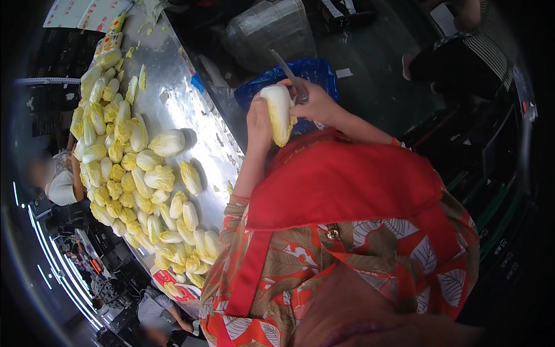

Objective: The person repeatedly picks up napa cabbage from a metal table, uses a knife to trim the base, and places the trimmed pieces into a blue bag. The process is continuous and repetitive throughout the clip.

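Two bare hands are working close together beyond a red apron [341, 185]. The left hand [258, 120] is curling its fingers around one small napa cabbage [277, 110], whose white base is pointing away from the apron and whose yellow leaf end is pointing toward it. The right hand [315, 104], just beside, is gripping a knife [289, 74]. Past them, a blue plastic bag [324, 72] is showing; leftward, many similar cabbages [139, 179] are crowding a metal table [173, 87].
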### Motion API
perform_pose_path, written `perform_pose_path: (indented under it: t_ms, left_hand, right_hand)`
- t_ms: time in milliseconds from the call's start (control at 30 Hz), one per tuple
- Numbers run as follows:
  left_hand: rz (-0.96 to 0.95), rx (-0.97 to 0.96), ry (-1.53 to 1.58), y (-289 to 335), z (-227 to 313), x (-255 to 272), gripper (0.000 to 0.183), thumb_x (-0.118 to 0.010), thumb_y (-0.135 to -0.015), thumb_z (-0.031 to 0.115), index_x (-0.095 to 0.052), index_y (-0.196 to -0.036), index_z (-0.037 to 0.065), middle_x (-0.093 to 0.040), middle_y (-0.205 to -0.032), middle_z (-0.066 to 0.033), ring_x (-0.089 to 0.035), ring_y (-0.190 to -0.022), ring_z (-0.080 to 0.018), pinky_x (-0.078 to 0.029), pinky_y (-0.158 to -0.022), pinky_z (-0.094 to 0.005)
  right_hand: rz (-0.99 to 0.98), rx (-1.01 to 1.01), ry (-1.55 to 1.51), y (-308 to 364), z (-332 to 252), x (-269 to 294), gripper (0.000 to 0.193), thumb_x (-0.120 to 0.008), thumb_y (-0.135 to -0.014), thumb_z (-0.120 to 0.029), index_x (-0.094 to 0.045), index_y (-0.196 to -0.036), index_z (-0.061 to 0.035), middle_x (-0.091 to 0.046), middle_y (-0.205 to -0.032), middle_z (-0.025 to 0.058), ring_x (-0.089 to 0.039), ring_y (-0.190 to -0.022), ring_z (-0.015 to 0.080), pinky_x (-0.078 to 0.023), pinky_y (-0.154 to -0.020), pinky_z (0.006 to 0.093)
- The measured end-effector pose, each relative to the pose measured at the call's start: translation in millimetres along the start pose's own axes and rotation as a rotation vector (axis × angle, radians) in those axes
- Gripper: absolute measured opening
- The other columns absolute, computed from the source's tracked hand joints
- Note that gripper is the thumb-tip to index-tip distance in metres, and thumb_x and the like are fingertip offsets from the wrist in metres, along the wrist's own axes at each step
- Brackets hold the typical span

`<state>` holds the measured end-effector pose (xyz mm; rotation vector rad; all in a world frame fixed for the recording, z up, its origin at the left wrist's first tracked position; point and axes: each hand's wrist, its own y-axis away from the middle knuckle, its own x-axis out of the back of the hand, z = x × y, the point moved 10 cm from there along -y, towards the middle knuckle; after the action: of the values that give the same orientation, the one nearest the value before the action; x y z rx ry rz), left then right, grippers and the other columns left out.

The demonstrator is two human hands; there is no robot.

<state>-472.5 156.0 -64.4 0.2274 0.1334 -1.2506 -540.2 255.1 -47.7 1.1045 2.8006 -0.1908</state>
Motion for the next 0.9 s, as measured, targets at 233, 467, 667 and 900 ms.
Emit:
perform_pose_path:
  t_ms: [233, 467, 667, 900]
  left_hand:
    - [-0.086, -0.167, -0.626, 1, 28, -21, 0.081, -0.084, -0.056, 0.023, -0.045, -0.124, 0.004, -0.054, -0.118, -0.016, -0.056, -0.109, -0.0305, -0.045, -0.093, -0.0388]
    - [-0.049, -0.05, -0.791, 7, 37, -20, 0.093, -0.076, -0.066, 0.018, -0.026, -0.144, 0.004, -0.055, -0.121, -0.0186, -0.057, -0.108, -0.026, -0.045, -0.094, -0.0341]
    - [-0.001, 0.017, -0.35, 2, 12, 3, 0.09, -0.069, -0.075, 0.018, -0.018, -0.147, 0.003, -0.056, -0.12, -0.0223, -0.059, -0.107, -0.0297, -0.046, -0.092, -0.0351]
    - [0.283, -0.101, -0.583, 7, 25, 36, 0.077, -0.068, -0.081, 0.016, -0.025, -0.143, 0.002, -0.053, -0.123, -0.02, -0.055, -0.11, -0.0262, -0.044, -0.095, -0.0345]
  right_hand:
    - [0.097, -0.247, -0.183, 15, 29, 6, 0.045, -0.053, -0.077, 0.001, -0.053, -0.122, -0.0018, -0.06, -0.098, 0.0077, -0.057, -0.071, 0.009, -0.045, -0.059, 0.022]
    - [0.106, -0.026, 0.137, 11, 10, 12, 0.047, -0.057, -0.071, 0.001, -0.058, -0.118, -0.0021, -0.064, -0.102, 0.0101, -0.062, -0.091, 0.0182, -0.05, -0.08, 0.0292]
    - [0.144, -0.251, 0.077, 15, 2, 11, 0.045, -0.06, -0.071, -0.003, -0.06, -0.117, -0.0023, -0.064, -0.106, 0.0127, -0.062, -0.096, 0.0217, -0.048, -0.085, 0.0306]
    - [0.246, -0.102, 0.395, 11, 18, 36, 0.048, -0.056, -0.07, 0.0, -0.059, -0.118, -0.0015, -0.064, -0.105, 0.0131, -0.062, -0.096, 0.0202, -0.047, -0.085, 0.028]
